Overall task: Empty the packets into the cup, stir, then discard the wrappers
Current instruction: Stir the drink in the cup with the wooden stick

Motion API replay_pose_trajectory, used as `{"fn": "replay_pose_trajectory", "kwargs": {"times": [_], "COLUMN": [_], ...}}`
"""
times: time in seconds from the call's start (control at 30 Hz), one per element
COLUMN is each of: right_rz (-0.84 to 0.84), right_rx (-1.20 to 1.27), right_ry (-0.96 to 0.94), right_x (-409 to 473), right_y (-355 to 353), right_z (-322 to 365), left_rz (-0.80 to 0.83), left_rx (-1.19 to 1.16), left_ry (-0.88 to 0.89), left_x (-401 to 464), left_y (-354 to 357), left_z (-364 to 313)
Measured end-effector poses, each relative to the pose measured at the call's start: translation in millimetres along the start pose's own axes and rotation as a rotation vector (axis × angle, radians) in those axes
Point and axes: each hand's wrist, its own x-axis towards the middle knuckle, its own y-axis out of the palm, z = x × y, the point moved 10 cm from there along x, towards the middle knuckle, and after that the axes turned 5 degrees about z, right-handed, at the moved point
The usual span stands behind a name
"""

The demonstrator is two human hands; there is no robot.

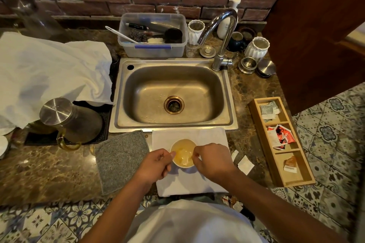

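We are standing at the marble counter, where the small white cup of pale yellow liquid is sitting on a white folded cloth just in front of the steel sink. Our left hand is curling against the cup's left rim; our right hand is pinching something over its right rim, too small to tell. Two white torn wrappers are lying beside the cloth.

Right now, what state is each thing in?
cup: upright, holds yellowish liquid
left hand: closed at cup's rim
right hand: pinched over cup
sink: empty, tap off
torn wrappers: lying right of cup
wooden organizer: packets in all compartments
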Motion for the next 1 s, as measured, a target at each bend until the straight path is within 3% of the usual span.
{"fn": "replay_pose_trajectory", "kwargs": {"times": [0.23,0.47,0.77,1.0], "right_rz": [-0.027,-0.197,0.001,-0.009], "right_rx": [0.124,-0.055,-0.085,0.091], "right_ry": [-0.006,-0.062,0.064,0.133], "right_x": [3.6,1.9,-10.2,-0.5], "right_y": [9.9,-18.3,-1.5,7.1], "right_z": [8.9,5.6,17.3,19.6], "left_rz": [-0.013,0.003,0.018,0.006], "left_rx": [0.002,0.038,0.054,0.087], "left_ry": [0.050,0.057,0.046,0.041], "left_x": [-2.1,-1.8,0.6,-0.8], "left_y": [-0.3,-1.9,-3.5,-4.1], "left_z": [-5.9,-8.6,-7.0,-6.6]}}
